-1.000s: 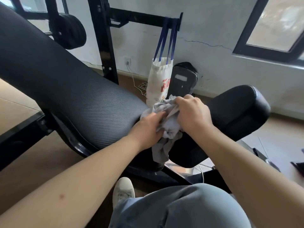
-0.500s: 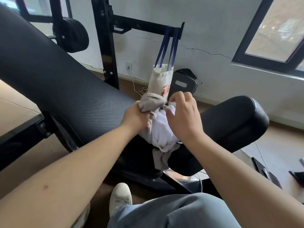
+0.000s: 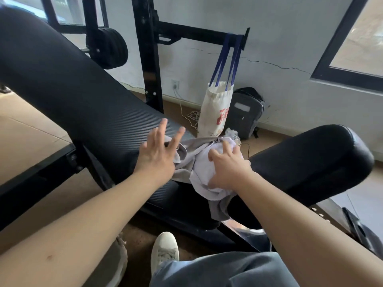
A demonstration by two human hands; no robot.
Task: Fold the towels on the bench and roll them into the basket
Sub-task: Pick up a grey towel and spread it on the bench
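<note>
A crumpled pale lilac towel (image 3: 202, 168) lies with a grey towel (image 3: 195, 146) in the gap between the two black bench pads (image 3: 87, 112). Part of the cloth hangs down below the pads. My right hand (image 3: 227, 168) rests on the lilac towel with its fingers spread and slightly bent. My left hand (image 3: 158, 154) hovers over the grey towel's left edge, fingers straight and splayed, holding nothing. No basket is in view.
A cream tote bag (image 3: 216, 111) with blue straps hangs from the black rack bar behind the bench. A dark backpack (image 3: 245, 112) leans against the wall. The black seat pad (image 3: 310, 162) is on the right. My white shoe (image 3: 164, 252) stands on the floor below.
Both hands have let go of the bunched towels and opened. The cloth has dropped lower and spread out across the gap between the pads.
</note>
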